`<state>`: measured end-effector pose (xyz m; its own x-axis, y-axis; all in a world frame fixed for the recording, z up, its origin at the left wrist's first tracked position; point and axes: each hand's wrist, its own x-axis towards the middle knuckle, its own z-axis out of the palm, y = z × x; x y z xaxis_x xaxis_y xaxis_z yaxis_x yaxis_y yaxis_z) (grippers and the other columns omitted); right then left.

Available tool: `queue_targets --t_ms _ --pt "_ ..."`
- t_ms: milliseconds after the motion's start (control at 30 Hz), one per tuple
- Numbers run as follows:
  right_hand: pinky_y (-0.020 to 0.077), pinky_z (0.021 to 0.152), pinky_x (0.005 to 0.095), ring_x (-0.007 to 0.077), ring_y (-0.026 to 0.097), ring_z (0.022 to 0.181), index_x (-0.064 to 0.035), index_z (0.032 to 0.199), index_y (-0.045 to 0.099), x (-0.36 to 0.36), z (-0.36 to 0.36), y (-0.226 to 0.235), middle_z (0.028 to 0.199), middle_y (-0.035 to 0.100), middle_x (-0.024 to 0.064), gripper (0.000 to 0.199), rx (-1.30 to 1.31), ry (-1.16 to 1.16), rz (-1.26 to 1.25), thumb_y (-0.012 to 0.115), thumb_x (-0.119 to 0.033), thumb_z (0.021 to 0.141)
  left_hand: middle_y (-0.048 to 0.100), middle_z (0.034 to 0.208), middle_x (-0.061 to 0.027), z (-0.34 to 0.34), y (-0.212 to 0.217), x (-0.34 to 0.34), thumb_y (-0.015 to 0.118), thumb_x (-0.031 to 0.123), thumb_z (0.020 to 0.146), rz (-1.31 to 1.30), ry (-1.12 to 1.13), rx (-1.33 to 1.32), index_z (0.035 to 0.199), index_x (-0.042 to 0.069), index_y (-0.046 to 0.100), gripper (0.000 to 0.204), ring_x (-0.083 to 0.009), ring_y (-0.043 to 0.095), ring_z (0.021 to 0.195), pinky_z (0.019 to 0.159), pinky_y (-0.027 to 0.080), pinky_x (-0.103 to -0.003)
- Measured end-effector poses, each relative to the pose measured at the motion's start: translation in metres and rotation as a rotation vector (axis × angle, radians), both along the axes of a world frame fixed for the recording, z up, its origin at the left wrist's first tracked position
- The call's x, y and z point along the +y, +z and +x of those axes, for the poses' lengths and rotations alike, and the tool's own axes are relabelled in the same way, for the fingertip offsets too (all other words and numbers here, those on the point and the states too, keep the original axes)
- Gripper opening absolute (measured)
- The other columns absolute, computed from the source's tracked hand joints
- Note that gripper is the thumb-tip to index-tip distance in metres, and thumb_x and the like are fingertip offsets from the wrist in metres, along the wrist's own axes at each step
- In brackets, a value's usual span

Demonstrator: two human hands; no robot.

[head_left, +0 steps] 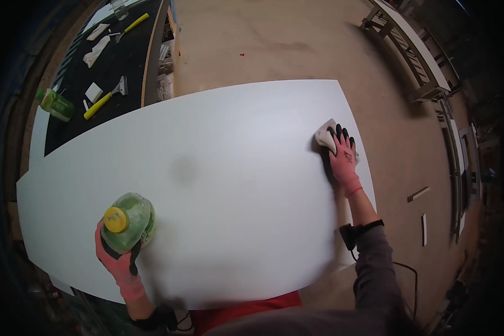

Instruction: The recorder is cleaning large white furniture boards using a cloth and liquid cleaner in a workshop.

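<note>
A pink glove with dark fingertips covers my left hand, which is closed around a clear plastic bottle of green liquid with a yellow cap. The bottle is over the near left part of a large white panel; whether its base touches the panel is hidden. At the panel's right edge, my right hand, gloved the same way, presses on a bunched whitish cloth. Its fingers lie over the cloth, which shows beyond the fingertips and beside the hand.
On a dark-topped bench at the far left lie yellow-handled scrapers, white rags, a white block and a green bottle. A wooden rack stands far right. Small strips lie on the floor.
</note>
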<state>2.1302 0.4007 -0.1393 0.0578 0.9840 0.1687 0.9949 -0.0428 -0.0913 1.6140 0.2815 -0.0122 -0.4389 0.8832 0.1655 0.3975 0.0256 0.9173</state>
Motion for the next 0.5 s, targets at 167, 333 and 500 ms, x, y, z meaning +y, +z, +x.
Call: queue_targets --t_ms 167,333,500 --pt "0.0186 0.107 0.0465 0.0325 0.036 0.123 -0.0021 0.123 0.046 -0.013 -0.258 0.011 0.128 0.044 0.0181 0.054 0.14 0.136 -0.036 0.057 -0.03 0.078 0.054 0.111 -0.0106 -0.095 -0.001 -0.031 0.078 0.006 0.05 0.025 0.082 -0.092 0.119 -0.002 0.048 0.076 -0.0233 0.053 0.103 0.094 0.039 -0.034" --pt "0.0145 0.108 0.0524 0.0314 0.031 0.129 -0.0078 0.122 0.046 -0.227 -0.577 -0.033 0.132 0.04 0.0147 0.05 1.046 1.199 -0.111 0.054 -0.025 0.076 0.052 0.113 -0.0115 -0.183 0.011 -0.051 0.072 0.004 0.054 0.029 0.016 0.027 0.12 -0.003 0.046 0.072 -0.0234 0.05 0.105 0.095 0.039 -0.034" --pt "0.015 0.109 0.0539 0.0353 0.033 0.124 -0.0053 0.112 0.05 -0.259 -0.671 -0.021 0.126 0.043 0.0176 0.045 0.893 1.579 -0.214 0.055 -0.025 0.072 0.054 0.111 -0.011 -0.239 0.026 -0.049 0.067 0.007 0.06 -0.019 -0.037 0.1 0.118 -0.004 0.048 0.062 -0.0216 0.051 0.104 0.094 0.038 -0.033"
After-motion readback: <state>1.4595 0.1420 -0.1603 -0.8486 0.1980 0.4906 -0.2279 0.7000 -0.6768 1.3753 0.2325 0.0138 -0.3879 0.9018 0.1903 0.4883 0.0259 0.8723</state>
